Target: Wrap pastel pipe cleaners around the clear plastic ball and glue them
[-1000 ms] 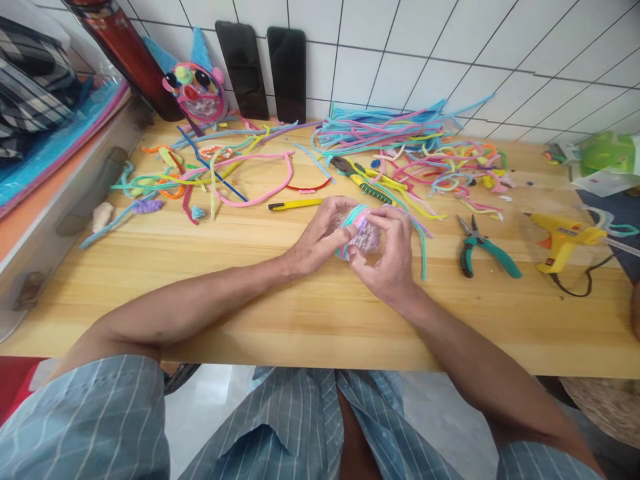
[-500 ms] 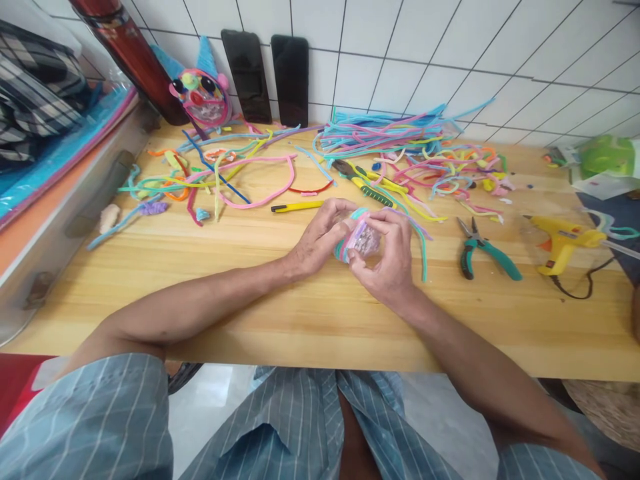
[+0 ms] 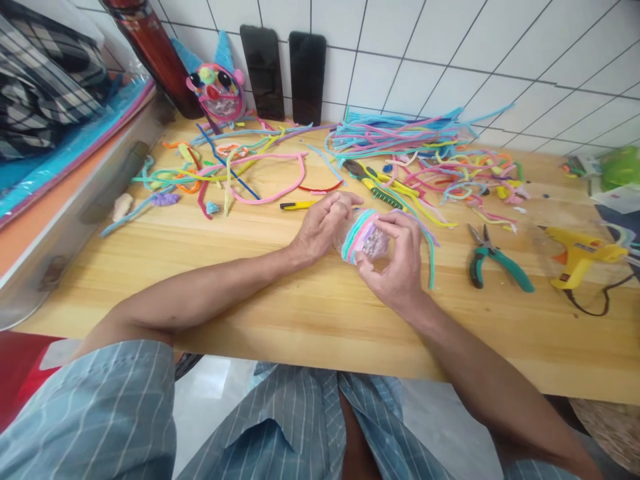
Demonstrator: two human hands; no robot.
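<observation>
A clear plastic ball or bottle piece (image 3: 377, 243) banded with teal, pink and purple pipe cleaners is held between my hands above the table. My right hand (image 3: 397, 260) is closed on its right side, thumb below and fingertips above, at the purple band. My left hand (image 3: 323, 228) is closed with curled fingers against the clear left end; some of its fingers are hidden. Loose purple and teal pipe cleaner ends (image 3: 431, 263) trail past my right hand onto the table. A yellow utility knife (image 3: 297, 205) lies just beyond my left hand.
Green-handled pliers (image 3: 500, 260) and a yellow glue gun (image 3: 580, 253) lie to the right. Yellow-black cutters (image 3: 375, 183) and pipe cleaners (image 3: 400, 133) lie behind. Two phones (image 3: 307, 79), a decorated figure (image 3: 220, 90) and a red flask (image 3: 157, 60) stand along the wall. A plastic bin (image 3: 75, 220) is left.
My left thumb has moved off the bands and the left hand has shifted left, uncovering more teal and pink. My right hand keeps its grip. The view has shifted slightly.
</observation>
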